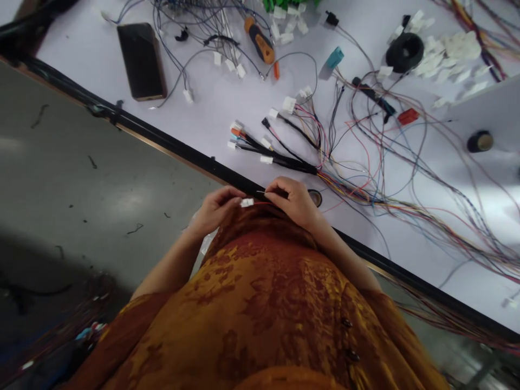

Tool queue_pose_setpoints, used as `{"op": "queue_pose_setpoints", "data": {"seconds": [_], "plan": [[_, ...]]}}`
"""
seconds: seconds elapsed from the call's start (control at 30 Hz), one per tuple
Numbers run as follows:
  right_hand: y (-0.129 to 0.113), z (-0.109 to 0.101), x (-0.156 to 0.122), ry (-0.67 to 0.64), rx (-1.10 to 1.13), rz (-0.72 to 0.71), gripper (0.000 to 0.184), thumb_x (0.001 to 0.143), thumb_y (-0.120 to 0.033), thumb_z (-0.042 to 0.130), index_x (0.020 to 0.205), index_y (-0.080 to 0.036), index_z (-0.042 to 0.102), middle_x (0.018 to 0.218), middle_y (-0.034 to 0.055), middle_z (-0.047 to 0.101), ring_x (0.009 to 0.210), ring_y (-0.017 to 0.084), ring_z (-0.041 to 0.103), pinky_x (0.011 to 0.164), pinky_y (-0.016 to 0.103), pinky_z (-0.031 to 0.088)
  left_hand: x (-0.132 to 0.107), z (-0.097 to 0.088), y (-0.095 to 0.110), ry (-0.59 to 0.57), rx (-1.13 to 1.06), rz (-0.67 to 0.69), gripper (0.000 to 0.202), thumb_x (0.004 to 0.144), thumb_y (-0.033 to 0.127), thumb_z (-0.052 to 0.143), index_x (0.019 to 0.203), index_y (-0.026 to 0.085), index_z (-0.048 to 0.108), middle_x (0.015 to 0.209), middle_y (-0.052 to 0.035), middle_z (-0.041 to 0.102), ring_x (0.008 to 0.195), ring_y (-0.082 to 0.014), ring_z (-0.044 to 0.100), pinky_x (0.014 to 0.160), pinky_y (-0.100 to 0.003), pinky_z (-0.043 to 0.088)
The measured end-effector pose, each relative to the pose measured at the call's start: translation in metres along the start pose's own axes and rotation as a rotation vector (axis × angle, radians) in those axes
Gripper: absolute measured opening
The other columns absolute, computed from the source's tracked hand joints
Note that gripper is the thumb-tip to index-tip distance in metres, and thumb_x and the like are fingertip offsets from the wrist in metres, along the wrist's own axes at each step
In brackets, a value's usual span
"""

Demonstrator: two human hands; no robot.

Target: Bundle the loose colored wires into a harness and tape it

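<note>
At the table's near edge, my left hand [217, 210] pinches a small white connector [247, 202] between thumb and fingers. A red wire [264, 203] runs from that connector toward my right hand [293, 199]. The thumb and forefinger of my right hand are closed on a thin wire [260, 191], whose light tip points at the connector without touching it. Just beyond my hands lies a wire harness [300, 165] with black-wrapped branches ending in white, orange and black connectors. Beside my right wrist sits a roll of black tape [314, 197].
A phone [142, 62], an orange-and-black screwdriver [260, 40] and a teal connector [335, 57] lie farther back. More tape [405, 52] stands near a heap of white connectors [450, 54]. Loose wires spread over the right side. A black edge strip [170, 143] borders the white table.
</note>
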State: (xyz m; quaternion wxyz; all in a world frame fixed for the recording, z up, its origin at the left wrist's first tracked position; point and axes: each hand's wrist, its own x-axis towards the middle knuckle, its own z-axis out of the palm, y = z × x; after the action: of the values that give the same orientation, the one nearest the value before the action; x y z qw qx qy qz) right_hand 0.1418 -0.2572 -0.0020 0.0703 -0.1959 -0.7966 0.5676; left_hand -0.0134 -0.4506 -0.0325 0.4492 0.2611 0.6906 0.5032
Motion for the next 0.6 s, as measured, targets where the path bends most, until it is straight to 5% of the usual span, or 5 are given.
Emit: {"op": "queue_pose_setpoints", "data": {"seconds": [0.1, 0.27, 0.47, 0.6], "plan": [[-0.002, -0.003, -0.004, -0.025, 0.045, 0.029, 0.017, 0.092, -0.032, 0.062, 0.085, -0.018, 0.068, 0.082, 0.0010, 0.069, 0.077, 0.014, 0.060, 0.073, 0.027, 0.044, 0.006, 0.003, 0.017, 0.077, -0.099, 0.015, 0.027, 0.086, 0.042, 0.073, 0.096, 0.018, 0.074, 0.077, -0.0026, 0.072, 0.066, -0.0136, 0.069, 0.067, -0.025, 0.055], [-0.006, 0.001, -0.009, 0.006, 0.045, 0.025, 0.019, 0.094, -0.032, 0.060, 0.083, -0.018, 0.067, 0.079, -0.0001, 0.068, 0.074, 0.013, 0.058, 0.072, 0.027, 0.043, 0.019, 0.016, 0.026, -0.008, -0.325, -0.100, 0.033, 0.084, 0.048, 0.076, 0.097, 0.018, 0.074, 0.072, -0.0029, 0.072, 0.066, -0.0144, 0.070, 0.069, -0.027, 0.059], [0.000, 0.004, -0.013, 0.066, -0.027, -0.011, 0.021, 0.096, -0.031, 0.058, 0.082, -0.018, 0.066, 0.078, -0.0002, 0.068, 0.072, 0.012, 0.057, 0.071, 0.027, 0.042, 0.025, 0.030, 0.025, -0.031, -0.441, -0.129, 0.031, 0.070, 0.034, 0.089, 0.091, 0.019, 0.073, 0.097, -0.0041, 0.076, 0.073, -0.0100, 0.069, 0.070, -0.023, 0.058], [0.002, -0.002, -0.015, 0.077, -0.070, -0.002, 0.022, 0.098, -0.030, 0.056, 0.081, -0.019, 0.066, 0.079, 0.0001, 0.068, 0.070, 0.012, 0.055, 0.071, 0.027, 0.042, 0.028, 0.035, 0.025, 0.004, -0.519, -0.173, 0.027, 0.072, 0.033, 0.088, 0.081, 0.017, 0.069, 0.071, 0.0005, 0.069, 0.059, -0.0068, 0.061, 0.060, -0.019, 0.052]]}}
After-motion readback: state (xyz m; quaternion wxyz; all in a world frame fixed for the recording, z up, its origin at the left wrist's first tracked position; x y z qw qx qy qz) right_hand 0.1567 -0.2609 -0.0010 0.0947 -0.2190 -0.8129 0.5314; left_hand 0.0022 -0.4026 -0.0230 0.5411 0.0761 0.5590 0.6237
